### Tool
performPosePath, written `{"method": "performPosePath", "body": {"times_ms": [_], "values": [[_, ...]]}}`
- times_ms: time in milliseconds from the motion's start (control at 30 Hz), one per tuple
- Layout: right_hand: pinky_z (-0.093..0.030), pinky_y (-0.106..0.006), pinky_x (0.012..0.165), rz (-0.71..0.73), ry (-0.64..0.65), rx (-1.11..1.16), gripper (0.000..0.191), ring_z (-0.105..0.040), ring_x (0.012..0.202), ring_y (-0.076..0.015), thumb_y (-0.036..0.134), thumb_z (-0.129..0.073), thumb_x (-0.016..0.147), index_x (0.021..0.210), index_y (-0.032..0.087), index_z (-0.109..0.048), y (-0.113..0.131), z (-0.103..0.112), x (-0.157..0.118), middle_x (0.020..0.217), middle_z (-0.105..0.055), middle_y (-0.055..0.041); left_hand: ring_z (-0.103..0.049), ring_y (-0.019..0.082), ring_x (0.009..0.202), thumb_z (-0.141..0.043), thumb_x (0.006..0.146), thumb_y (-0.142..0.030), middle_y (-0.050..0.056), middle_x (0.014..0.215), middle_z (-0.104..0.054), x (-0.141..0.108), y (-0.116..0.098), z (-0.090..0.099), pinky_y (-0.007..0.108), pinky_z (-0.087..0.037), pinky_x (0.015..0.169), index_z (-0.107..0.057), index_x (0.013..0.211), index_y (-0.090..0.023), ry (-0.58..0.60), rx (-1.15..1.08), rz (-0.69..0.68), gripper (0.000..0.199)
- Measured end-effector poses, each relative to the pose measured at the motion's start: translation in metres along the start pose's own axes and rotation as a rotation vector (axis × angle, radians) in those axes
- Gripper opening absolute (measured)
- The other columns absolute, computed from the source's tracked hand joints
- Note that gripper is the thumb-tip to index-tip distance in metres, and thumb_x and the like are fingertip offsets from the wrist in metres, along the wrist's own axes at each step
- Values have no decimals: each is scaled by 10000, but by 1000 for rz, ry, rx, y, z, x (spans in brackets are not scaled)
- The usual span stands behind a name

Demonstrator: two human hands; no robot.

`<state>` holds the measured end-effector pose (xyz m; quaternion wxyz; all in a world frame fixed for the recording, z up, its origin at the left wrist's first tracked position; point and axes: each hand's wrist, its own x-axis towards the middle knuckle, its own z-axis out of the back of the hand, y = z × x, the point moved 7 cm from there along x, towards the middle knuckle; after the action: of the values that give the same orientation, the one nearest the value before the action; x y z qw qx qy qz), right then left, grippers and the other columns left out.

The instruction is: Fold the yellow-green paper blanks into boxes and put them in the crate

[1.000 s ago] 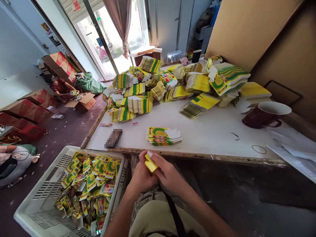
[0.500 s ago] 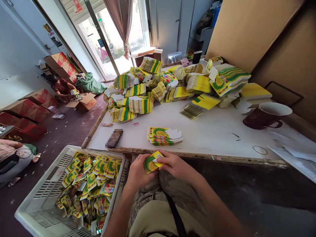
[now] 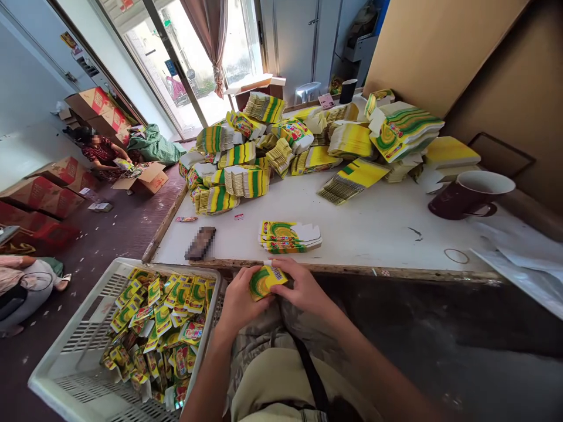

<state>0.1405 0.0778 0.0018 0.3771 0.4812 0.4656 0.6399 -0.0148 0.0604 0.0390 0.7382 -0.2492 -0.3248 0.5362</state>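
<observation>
Over my lap, just off the table's front edge, a small yellow and green cardboard box (image 3: 261, 283) is held between both hands. My left hand (image 3: 238, 299) grips its left side, fingers wrapped round it. On the other side, my right hand (image 3: 303, 285) pinches the right end, where a barcode shows, with the thumb lying on the front face. Beyond the hands lies a short stack of flat yellow cartons (image 3: 288, 236) with white flaps, near the table edge. Left of my lap, a pale plastic crate (image 3: 88, 316) holds many yellow boxes (image 3: 162, 319).
Piled bundles of flat cartons (image 3: 246, 181) cover the back of the white table (image 3: 352, 234). A maroon mug (image 3: 453, 202), a rubber band (image 3: 456, 255) and plastic sheets (image 3: 519, 258) are at right. A pixelated dark object (image 3: 200, 243) lies front left. Two people sit on the left.
The box has turned a little in my hands, so its barcode end now shows more plainly. My right fingers have shifted on that end. The view has tilted slightly.
</observation>
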Motion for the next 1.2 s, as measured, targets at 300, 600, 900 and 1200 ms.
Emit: {"method": "performPosePath", "body": {"times_ms": [300, 600, 900, 1200], "values": [[-454, -457, 1044, -88, -272, -608, 433, -587, 1200, -311, 260, -607, 908, 1317, 121, -579, -21, 52, 42, 1267, -647, -187, -553, 432, 1255, -749, 635, -524, 219, 1283, -656, -43, 101, 149, 567, -392, 1081, -624, 1259, -116, -118, 575, 489, 756], [-437, -411, 934, -191, -152, -921, 419, -584, 1097, -317, 139, -612, 879, 1297, 115, -593, -50, 55, 67, 1179, -661, -173, -676, 287, 1134, -683, 754, -533, 104, 1196, -729, -18, 81, 66, 436, -507, 1008, -650, 1226, -217, 55, 121, 326, 569], [-459, -446, 912, -123, -210, -845, 366, -596, 1033, -334, 84, -604, 831, 1197, 105, -606, -48, 54, 68, 1096, -651, -195, -679, 257, 1107, -754, 764, -378, 81, 1209, -729, -3, 51, 0, 382, -526, 970, -678, 1216, -246, 216, -145, 278, 477], [-546, -369, 775, 34, -322, -440, 410, -643, 845, -221, 125, -571, 818, 1210, 198, -474, -21, 43, 47, 940, -646, -66, -668, 285, 1102, -864, 660, -432, 142, 1198, -706, 2, 51, -49, 429, -528, 964, -657, 1238, -208, 147, -747, 356, 654]]}}
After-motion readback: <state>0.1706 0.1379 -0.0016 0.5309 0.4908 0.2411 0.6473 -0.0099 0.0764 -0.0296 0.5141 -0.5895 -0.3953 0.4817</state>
